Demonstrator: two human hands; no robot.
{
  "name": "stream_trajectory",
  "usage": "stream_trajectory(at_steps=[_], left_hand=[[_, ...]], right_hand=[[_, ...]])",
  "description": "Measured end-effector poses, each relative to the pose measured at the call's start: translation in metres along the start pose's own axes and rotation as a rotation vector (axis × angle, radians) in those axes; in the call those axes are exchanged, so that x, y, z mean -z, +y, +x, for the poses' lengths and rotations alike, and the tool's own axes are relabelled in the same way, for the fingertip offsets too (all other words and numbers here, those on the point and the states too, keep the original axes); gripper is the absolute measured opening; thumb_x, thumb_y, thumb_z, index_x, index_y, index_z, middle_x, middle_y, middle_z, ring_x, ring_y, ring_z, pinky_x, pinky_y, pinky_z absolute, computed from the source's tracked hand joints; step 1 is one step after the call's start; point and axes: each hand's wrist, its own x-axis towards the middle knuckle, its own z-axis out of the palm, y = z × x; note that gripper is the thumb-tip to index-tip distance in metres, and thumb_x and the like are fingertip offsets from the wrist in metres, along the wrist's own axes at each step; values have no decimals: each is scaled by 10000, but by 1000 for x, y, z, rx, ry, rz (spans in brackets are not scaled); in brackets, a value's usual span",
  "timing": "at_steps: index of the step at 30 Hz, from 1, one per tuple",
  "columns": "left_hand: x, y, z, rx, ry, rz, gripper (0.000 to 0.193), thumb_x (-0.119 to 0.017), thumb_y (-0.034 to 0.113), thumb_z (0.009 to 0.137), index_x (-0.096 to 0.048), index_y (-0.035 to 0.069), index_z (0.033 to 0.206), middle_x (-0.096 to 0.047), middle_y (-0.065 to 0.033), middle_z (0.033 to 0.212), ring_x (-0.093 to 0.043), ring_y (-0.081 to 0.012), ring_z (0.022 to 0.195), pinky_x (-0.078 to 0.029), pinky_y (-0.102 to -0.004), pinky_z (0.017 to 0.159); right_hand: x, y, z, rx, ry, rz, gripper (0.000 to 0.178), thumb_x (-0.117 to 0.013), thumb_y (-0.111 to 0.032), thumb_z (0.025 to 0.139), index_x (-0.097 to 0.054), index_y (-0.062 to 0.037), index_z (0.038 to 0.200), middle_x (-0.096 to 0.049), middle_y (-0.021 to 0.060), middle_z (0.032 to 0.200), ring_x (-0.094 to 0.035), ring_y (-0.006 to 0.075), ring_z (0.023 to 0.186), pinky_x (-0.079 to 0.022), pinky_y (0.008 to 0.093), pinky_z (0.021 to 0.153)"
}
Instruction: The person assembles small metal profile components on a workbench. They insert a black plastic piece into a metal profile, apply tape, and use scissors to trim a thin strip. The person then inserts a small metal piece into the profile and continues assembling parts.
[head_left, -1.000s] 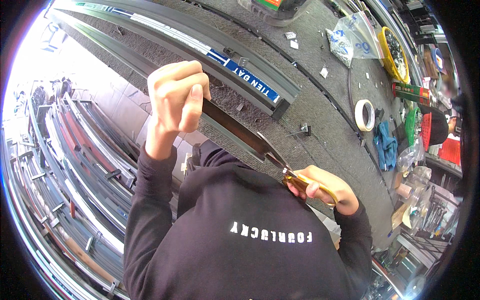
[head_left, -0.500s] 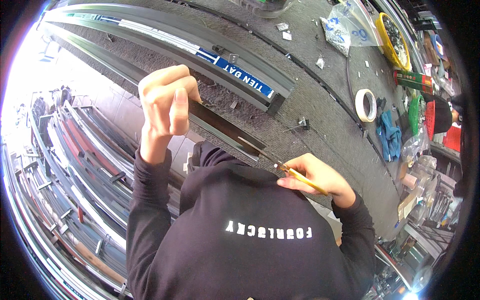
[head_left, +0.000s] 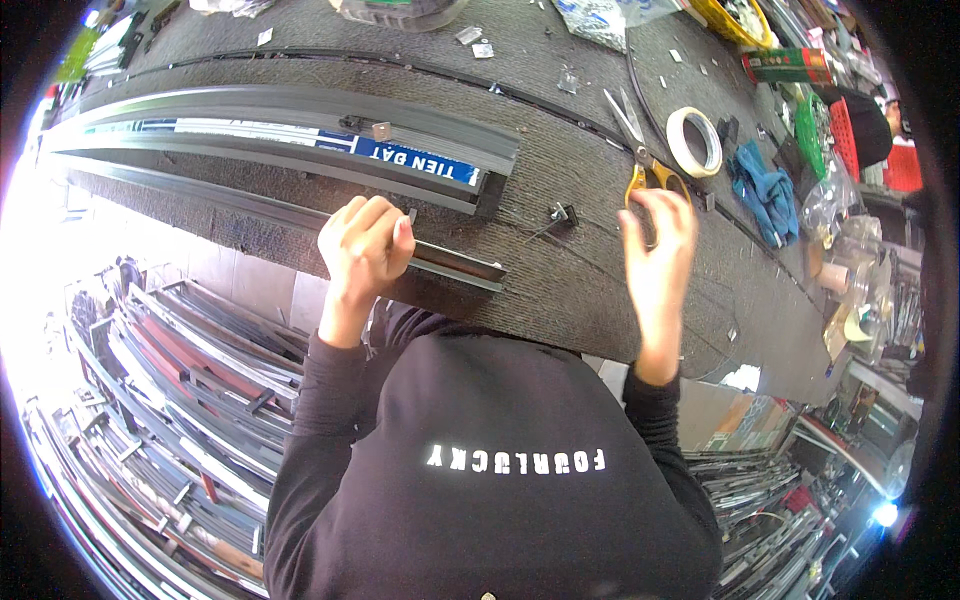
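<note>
My left hand point(head_left: 364, 248) is closed around a long dark metal profile point(head_left: 455, 263). The profile runs left along the near edge of the carpeted workbench point(head_left: 560, 285), and its right end sticks out past my fist. On the right, my right hand point(head_left: 662, 250) has its fingers apart, curved just over the yellow handles of a pair of scissors point(head_left: 637, 125). The scissors lie on the bench with their blades spread, pointing away from me. My fingertips overlap the handles in view but do not grip them.
Beyond my left hand lies a wider dark profile point(head_left: 300, 105) with a blue-and-white label. A small metal fitting point(head_left: 563, 214) sits mid-bench. A masking tape roll point(head_left: 694, 142) and a blue cloth point(head_left: 765, 193) lie right of the scissors. Racked metal bars point(head_left: 200, 360) stand at lower left.
My right hand has moved away from the profile's end to the right and let go of the scissors on the bench. My left hand has lowered the profile toward the bench edge.
</note>
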Motion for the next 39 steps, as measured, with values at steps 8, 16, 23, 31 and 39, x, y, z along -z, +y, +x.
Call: stream_trajectory(at_steps=[8,16,23,31,39], left_hand=[[4,41,-2,-133,-259,-147,366,-829,366,697,-705,135,952,-671,-9,1024,-624,-257,987,-480,-401,871],[-11,46,-3,-239,-262,-280,252,-835,262,651,-756,258,889,-692,76,1011,-656,-161,881,-501,-325,738],[-9,45,-8,-236,-284,-270,283,-815,213,640,-787,322,900,-677,107,1077,-654,-120,900,-473,-294,737],[-10,43,-13,-249,-262,-246,333,-831,192,606,-792,349,897,-640,100,1133,-664,-57,869,-419,-269,690],[-12,42,-10,-234,-278,-273,285,-862,223,637,-791,336,889,-639,37,1130,-681,-108,843,-458,-291,701]], right_hand=[[-46,-40,-18,25,74,251,275,-784,-127,808,-730,-119,1078,-640,64,1052,-577,273,978,-466,395,876],[-50,-39,-14,114,115,234,159,-772,-114,815,-732,-109,969,-630,44,1006,-589,275,950,-475,390,823],[-23,-60,-42,-103,-41,421,121,-817,-107,785,-723,-42,825,-642,68,1120,-569,249,1060,-460,369,929],[-31,-83,-69,-264,-141,433,110,-806,-121,783,-738,-54,840,-600,70,1159,-476,299,1170,-391,416,1016],[-21,-70,-60,-191,273,234,108,-763,-111,828,-672,-54,818,-613,87,1096,-525,294,1095,-412,408,937]])
